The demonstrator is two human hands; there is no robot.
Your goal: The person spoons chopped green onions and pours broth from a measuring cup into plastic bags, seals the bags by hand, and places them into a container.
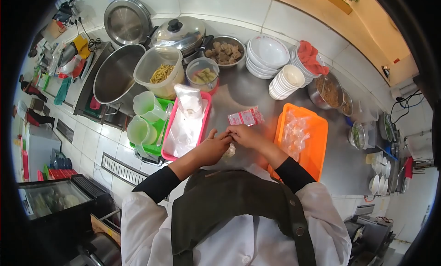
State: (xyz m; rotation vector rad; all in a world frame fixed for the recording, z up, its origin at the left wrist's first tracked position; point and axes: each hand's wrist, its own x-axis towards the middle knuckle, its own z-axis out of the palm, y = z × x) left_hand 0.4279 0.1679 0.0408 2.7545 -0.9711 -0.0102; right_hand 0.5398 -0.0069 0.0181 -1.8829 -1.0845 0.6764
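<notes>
My left hand (215, 147) and my right hand (244, 136) meet over the steel counter, fingertips pinched together. Below them hangs a small clear plastic bag (229, 151) with something pale inside, its top hidden by my fingers. Just beyond my right hand lies a red-and-white printed plastic packet (245, 116). An orange bin (316, 142) to the right holds several filled clear bags (294, 135). On the left, a pink tray (206, 114) contains white plastic sheets or bags (183, 137) and a plastic-wrapped bundle (189, 100).
Two measuring jugs (148, 107) stand on a green tray (166, 108) at left. Behind are a large pot (117, 73), a tub of yellowish strips (158, 59), a meat bowl (225, 52), stacked white bowls (268, 52) and cups (285, 82). A mince bowl (327, 91) sits right.
</notes>
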